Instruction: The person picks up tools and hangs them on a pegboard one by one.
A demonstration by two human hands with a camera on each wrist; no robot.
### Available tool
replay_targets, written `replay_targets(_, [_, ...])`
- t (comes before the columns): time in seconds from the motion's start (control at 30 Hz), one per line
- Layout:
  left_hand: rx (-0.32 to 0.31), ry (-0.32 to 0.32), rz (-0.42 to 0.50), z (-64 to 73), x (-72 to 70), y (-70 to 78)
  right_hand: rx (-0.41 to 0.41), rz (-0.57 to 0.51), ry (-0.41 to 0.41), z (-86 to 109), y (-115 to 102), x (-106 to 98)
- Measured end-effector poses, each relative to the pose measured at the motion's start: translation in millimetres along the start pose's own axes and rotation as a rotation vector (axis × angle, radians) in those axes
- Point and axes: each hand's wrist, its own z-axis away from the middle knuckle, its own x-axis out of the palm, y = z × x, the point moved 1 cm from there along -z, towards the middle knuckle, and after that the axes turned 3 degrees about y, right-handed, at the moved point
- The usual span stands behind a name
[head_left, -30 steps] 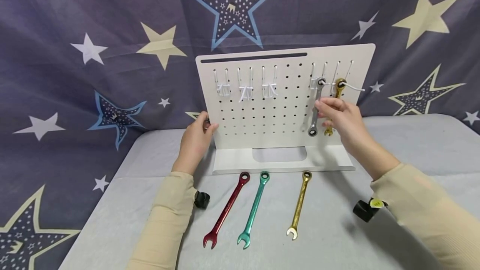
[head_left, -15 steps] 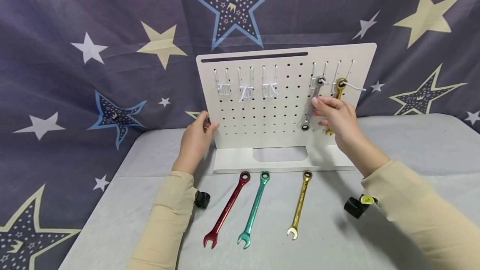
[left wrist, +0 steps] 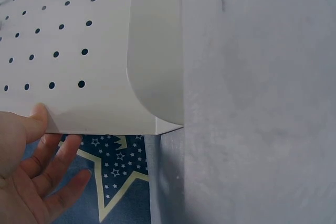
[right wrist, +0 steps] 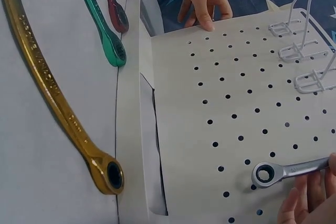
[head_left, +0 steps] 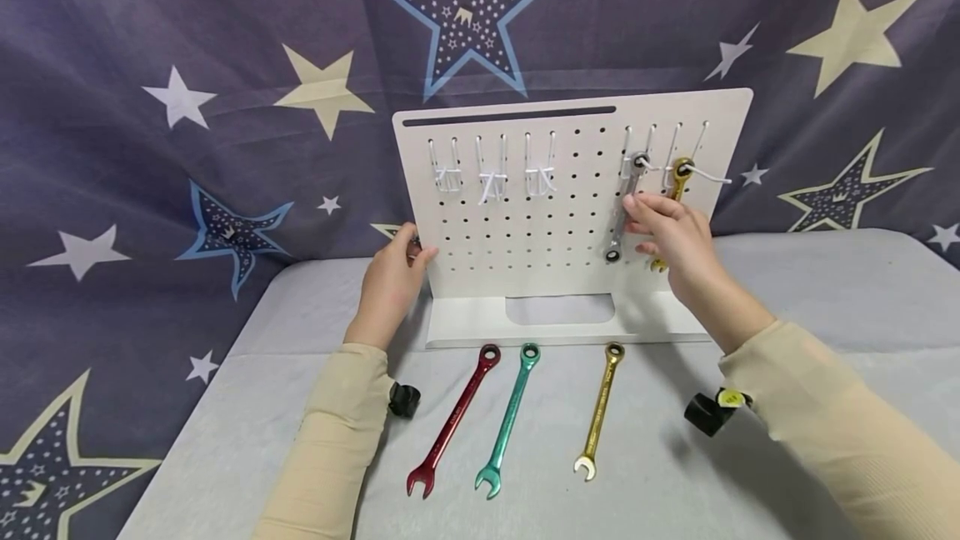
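A silver double-ring wrench (head_left: 619, 227) hangs by its upper ring on a white hook at the right of a white pegboard (head_left: 517, 282). My right hand (head_left: 678, 244) pinches its shaft between thumb and fingers, and its lower ring (right wrist: 258, 176) tilts left. Just right of it a gold wrench (head_left: 680, 182) hangs on another hook, partly covered by the hand. My left hand (head_left: 392, 282) grips the pegboard's left edge. In the left wrist view that thumb (left wrist: 39, 118) lies on the front face, with the fingers behind the edge.
Before the board, a red wrench (head_left: 454, 423), a green wrench (head_left: 510, 419) and a second gold wrench (head_left: 599, 411) lie on the grey-covered table (head_left: 285, 407). Three white hooks (head_left: 492, 182) without tools occupy the board's left half. A star-patterned curtain (head_left: 225, 7) stands behind.
My right hand has shifted slightly left, swinging the silver wrench's lower end left while its upper ring stays on the hook. The left hand keeps its place on the board.
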Motion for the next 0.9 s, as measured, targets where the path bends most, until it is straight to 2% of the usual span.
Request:
replay_targets(0.2, [-0.004,-0.003,-0.003,0.6,0.0,-0.2,-0.031,-0.068,0.001,3.6,4,-3])
replay_targets(0.37, [0.004,-0.001,-0.002,0.7,-0.7,0.3,-0.088,-0.136,-0.048,7.8,7,-7])
replay_targets(0.57, [0.003,-0.004,0.004,0.5,-1.1,-0.5,-0.159,-0.129,-0.099,10.5,9,-16])
replay_targets(0.9, [0.012,0.001,0.008,0.5,-1.3,-0.8,-0.165,-0.187,-0.137,11.6,14,-38])
